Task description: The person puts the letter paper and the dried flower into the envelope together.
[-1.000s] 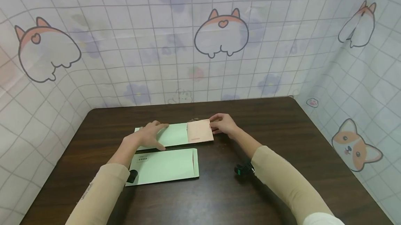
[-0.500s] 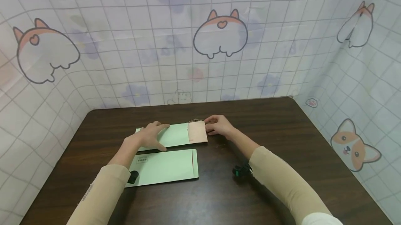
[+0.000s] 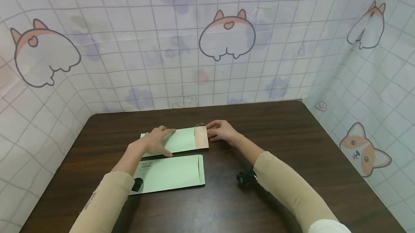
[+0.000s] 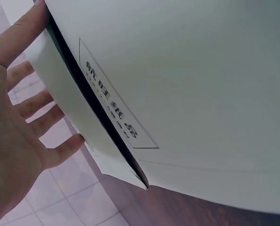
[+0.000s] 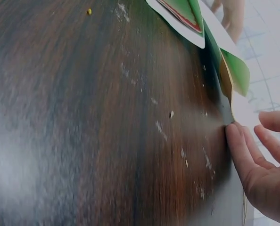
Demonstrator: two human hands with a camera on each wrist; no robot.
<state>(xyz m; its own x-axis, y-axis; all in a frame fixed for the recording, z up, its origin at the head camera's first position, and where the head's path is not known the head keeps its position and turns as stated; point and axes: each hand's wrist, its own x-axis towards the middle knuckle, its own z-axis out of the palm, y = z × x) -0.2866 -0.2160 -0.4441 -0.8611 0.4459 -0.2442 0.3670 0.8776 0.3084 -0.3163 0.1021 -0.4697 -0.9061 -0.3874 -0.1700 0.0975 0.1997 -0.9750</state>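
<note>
My left hand (image 3: 154,141) spreads over the left part of the farther pale green envelope (image 3: 181,140), thumb toward its near edge and fingers toward the far edge. From the envelope's right end sticks out a short piece of a peach-coloured card (image 3: 202,137). At the card's outer edge, my right hand (image 3: 222,131) touches it with extended fingertips. In the right wrist view, fingertips (image 5: 234,134) meet the end of the card (image 5: 227,80). A second pale green envelope (image 3: 172,175), with a printed box at its left, lies nearer. Red shows in its right opening.
Both envelopes lie on a dark wooden table (image 3: 220,204). A small, unclear thin thing (image 3: 201,124) lies just behind the card. A patterned cloth wall (image 3: 181,81) stands along the far edge and sides. White specks (image 5: 161,129) dot the table in the right wrist view.
My right hand has moved left, and the card has slid with it farther into the envelope, so less of it shows. The left hand has stayed in place on the envelope.
</note>
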